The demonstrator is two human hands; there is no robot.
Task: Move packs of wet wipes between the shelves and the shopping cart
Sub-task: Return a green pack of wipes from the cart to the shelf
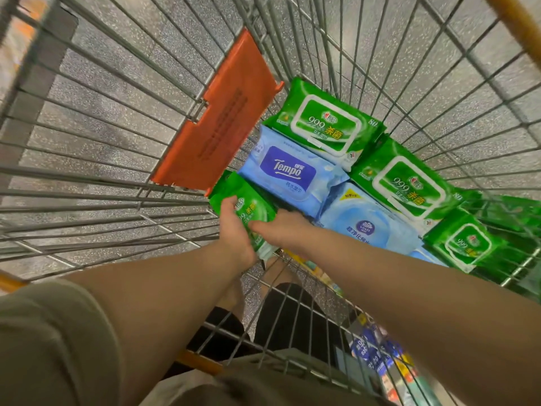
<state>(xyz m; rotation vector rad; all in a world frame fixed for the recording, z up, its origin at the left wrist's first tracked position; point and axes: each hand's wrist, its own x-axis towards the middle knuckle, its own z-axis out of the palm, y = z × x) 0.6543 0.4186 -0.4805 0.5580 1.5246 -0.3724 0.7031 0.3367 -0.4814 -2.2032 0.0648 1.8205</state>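
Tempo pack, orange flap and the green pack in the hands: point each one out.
Tempo pack [294,171]: head view, on its dark blue label.
Orange flap [222,118]: head view, middle of the plastic panel.
Green pack [248,206]: head view, on its printed front between left hand [234,230] and right hand [281,230].

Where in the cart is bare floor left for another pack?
Bare wire floor lies left of the hands' green pack, under the orange flap. The right side is crowded: Tempo pack, green packs and pale blue pack overlap.

Orange child-seat flap [216,112], speckled floor [117,92]
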